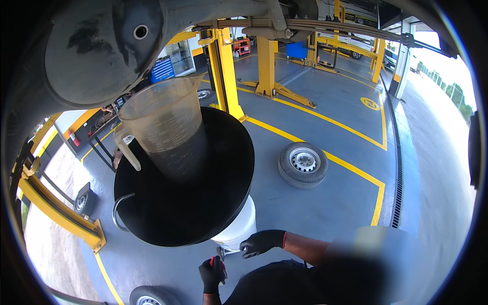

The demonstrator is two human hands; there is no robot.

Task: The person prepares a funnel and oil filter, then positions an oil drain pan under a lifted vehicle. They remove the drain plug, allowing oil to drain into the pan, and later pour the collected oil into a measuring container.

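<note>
My left hand [211,275], in a black glove, is closed around a red-handled tool [220,253] with a metal head; its exact kind is unclear. Just to the right, my right hand [262,242] wears a black glove with a red cuff. Its fingers are curled, and whatever they hold is too small to make out. Both hands are low, in front of a white bucket [239,226]. Beyond them a wide black drain pan [223,203] carries a translucent measuring jug [162,119] with dark liquid in its lower part.
Overhead hangs a vehicle's grey axle housing [96,51] with a round hole, beside leaf springs [325,24]. Yellow lift posts [223,76] stand ahead and at left. A wheel [303,163] lies on the blue floor to the right, another [152,296] near the lower edge.
</note>
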